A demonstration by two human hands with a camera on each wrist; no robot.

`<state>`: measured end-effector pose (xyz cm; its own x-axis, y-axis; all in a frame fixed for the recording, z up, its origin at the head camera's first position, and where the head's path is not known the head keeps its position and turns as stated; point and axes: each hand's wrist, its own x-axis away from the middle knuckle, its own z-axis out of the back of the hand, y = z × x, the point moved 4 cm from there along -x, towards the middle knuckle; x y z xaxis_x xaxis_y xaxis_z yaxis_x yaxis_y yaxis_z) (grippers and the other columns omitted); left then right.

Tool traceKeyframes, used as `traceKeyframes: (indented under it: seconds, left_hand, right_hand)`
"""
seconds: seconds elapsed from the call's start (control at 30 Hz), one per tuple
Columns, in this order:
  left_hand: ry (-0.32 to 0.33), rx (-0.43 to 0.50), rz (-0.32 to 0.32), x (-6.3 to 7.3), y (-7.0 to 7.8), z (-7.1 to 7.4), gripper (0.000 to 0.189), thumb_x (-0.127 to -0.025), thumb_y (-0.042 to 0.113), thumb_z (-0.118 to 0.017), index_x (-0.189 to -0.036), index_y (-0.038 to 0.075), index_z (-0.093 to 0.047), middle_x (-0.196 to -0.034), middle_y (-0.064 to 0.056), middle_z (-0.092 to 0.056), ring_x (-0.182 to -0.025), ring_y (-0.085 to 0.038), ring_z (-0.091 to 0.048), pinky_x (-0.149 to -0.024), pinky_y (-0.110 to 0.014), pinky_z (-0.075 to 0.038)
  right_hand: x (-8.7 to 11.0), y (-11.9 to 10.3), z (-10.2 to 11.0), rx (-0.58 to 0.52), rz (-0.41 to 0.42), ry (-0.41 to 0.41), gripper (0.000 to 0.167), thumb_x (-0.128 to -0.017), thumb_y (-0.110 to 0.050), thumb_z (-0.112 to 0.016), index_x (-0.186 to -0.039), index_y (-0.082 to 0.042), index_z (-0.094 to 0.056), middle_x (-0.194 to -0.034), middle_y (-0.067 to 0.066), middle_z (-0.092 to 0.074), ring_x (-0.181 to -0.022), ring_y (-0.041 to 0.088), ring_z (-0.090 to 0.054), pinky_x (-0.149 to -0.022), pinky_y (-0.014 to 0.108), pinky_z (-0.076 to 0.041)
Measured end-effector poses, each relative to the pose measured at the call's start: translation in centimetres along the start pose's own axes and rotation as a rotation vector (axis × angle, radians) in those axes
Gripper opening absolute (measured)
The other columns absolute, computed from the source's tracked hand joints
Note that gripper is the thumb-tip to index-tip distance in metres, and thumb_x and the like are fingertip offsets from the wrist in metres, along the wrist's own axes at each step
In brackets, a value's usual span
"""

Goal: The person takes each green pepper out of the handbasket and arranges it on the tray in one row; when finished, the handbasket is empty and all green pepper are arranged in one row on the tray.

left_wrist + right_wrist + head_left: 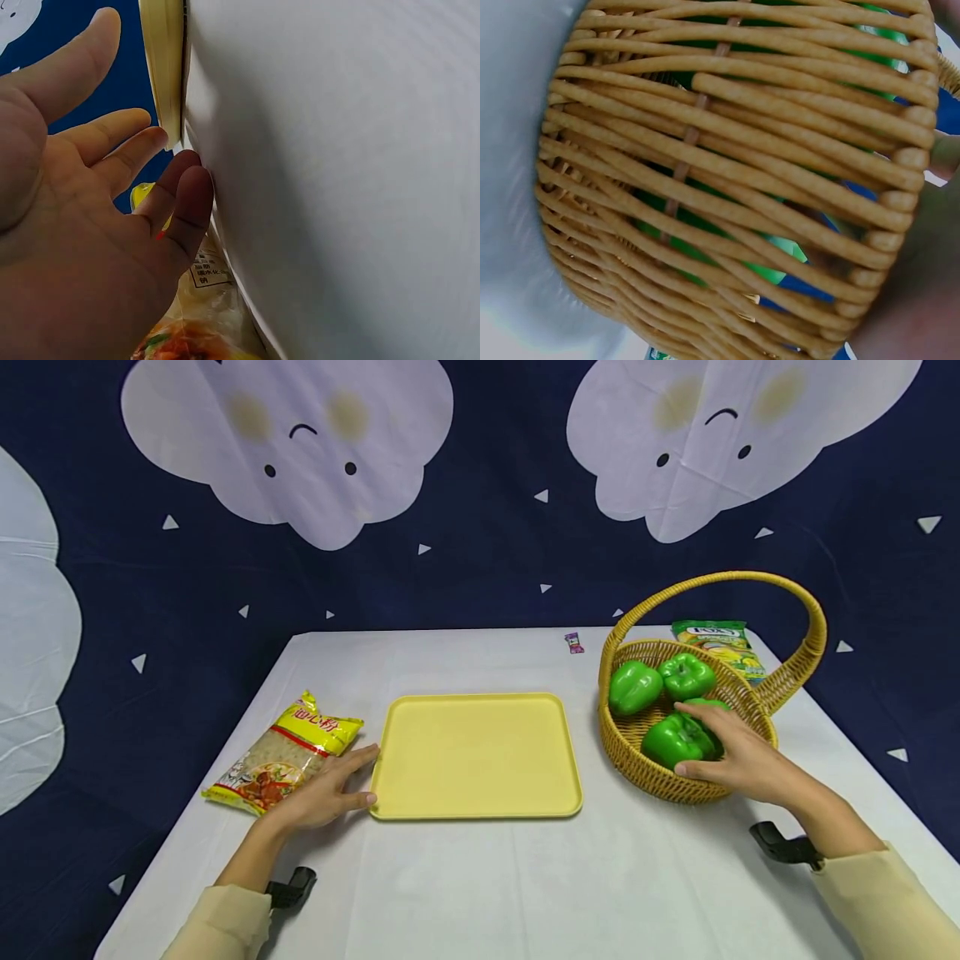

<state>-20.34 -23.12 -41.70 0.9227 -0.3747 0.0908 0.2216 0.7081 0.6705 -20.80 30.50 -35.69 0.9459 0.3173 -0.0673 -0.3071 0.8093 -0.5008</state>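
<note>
My left hand [324, 793] reaches to the left edge of a yellow rectangular tray [477, 758], thumb and fingers spread apart. In the left wrist view its palm [90, 225] faces the camera and holds nothing. A bag of noodles [288, 756] with yellow ends lies just left of that hand. My right hand [738, 756] reaches over the rim of a wicker basket [652, 777], fingers and thumb extended on either side of a green bell pepper [673, 741]. Other green bell peppers [635, 687] sit in the basket. In the right wrist view the basket's woven side [735, 165] hides most of them.
The basket's tall arched handle [731, 577] rises above the peppers. Behind the basket lies a green and yellow snack bag [723, 647]. A small purple wrapped candy [573, 643] is near the table's back edge. White cloth [450, 893] covers the table.
</note>
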Motion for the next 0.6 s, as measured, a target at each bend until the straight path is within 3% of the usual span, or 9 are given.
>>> traceKeyframes:
  seconds: [0.6]
  left_hand:
    - [-0.032,-0.008,-0.018,0.12,-0.56,0.11,0.07,-0.085,0.026,-0.068,-0.146,0.01,-0.035,-0.155,-0.016,-0.027,-0.143,-0.045,-0.009,-0.109,-0.07,-0.009]
  right_hand:
    - [-0.09,0.34,-0.25,-0.03,0.004,-0.023,0.081,-0.082,-0.036,-0.072,-0.146,-0.007,-0.031,-0.141,0.028,-0.033,-0.12,0.043,-0.039,-0.087,0.06,-0.042]
